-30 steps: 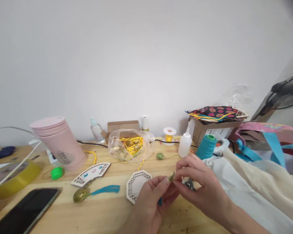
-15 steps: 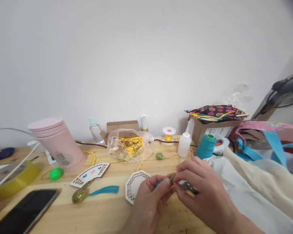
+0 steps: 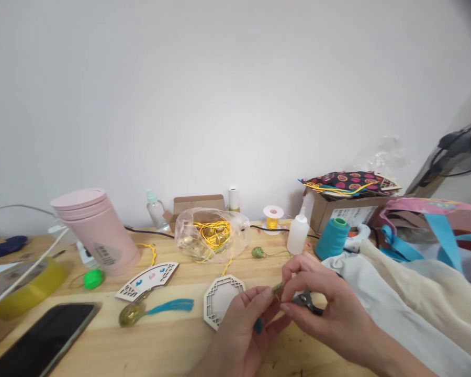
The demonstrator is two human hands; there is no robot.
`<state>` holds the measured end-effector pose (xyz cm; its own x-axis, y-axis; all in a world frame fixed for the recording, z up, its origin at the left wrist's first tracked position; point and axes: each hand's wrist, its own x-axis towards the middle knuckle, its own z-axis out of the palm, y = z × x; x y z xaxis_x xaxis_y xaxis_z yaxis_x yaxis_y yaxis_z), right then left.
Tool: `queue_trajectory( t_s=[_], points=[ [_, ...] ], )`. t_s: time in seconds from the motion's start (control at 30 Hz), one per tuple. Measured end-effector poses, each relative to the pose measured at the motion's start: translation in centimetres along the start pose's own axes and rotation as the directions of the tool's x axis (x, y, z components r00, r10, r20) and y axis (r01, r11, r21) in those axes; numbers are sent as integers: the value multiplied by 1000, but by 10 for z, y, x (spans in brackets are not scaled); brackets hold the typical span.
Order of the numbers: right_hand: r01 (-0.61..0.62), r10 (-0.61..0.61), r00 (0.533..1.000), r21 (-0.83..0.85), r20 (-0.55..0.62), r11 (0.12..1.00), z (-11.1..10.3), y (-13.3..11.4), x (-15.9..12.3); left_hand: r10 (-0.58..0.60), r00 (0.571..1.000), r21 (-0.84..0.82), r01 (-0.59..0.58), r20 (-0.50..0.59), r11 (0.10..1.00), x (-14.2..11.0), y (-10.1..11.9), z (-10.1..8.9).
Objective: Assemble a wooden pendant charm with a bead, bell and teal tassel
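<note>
My left hand [image 3: 251, 324] pinches a small blue tassel, whose green thread-wrapped top [image 3: 277, 289] sticks out past the thumb. Its blue strands [image 3: 258, 325] show below the fingers. Close on the right, my right hand [image 3: 317, 296] has thumb and forefinger pinched by that green top, seemingly on the thin green thread. Dark-handled snips [image 3: 308, 302] show behind the right thumb, apparently on the table. An octagonal wooden frame pendant [image 3: 212, 303] lies partly under the left hand. To its left is a gold charm [image 3: 132, 314] with a blue tassel [image 3: 170, 306].
Further back are a plastic bag of yellow cords [image 3: 184, 246], a skein of green thread [image 3: 258, 252], a squeeze bottle [image 3: 298, 235] and a blue thread cone [image 3: 332, 241]. A fan-shaped pendant [image 3: 147, 283], pink tumbler [image 3: 98, 230] and phone [image 3: 43, 340] stand left; pale cloth [image 3: 408, 303] lies right.
My right fingers have drawn slightly back from the green top and curled more. The left hand has lowered a little, showing more blue strands. The view has shifted slightly.
</note>
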<state>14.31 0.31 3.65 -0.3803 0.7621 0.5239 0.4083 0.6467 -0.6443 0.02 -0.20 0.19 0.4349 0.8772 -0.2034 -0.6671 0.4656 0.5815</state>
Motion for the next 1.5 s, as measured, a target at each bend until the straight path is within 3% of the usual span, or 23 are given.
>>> queue_trajectory(
  t_s=[0.37,0.67,1.03,1.23,1.5],
  points=[
    [252,-272,961,-278,-37,927,-6,6,1,-63,998,-70,63,7,996,-5,0,4],
    [236,-255,966,-262,-40,936,-3,4,2,-56,998,-45,58,40,997,-4,-3,0],
    [133,-181,975,-313,-130,940,-1,-4,2,5,998,6,-5,55,1000,-1,-4,-2],
    [114,-217,959,-455,-181,883,2,-8,-2,37,996,36,-40,81,999,0,-2,0],
    [132,-291,939,-587,-184,799,6,-12,-4,84,996,34,-85,33,996,2,-2,1]
  ],
)
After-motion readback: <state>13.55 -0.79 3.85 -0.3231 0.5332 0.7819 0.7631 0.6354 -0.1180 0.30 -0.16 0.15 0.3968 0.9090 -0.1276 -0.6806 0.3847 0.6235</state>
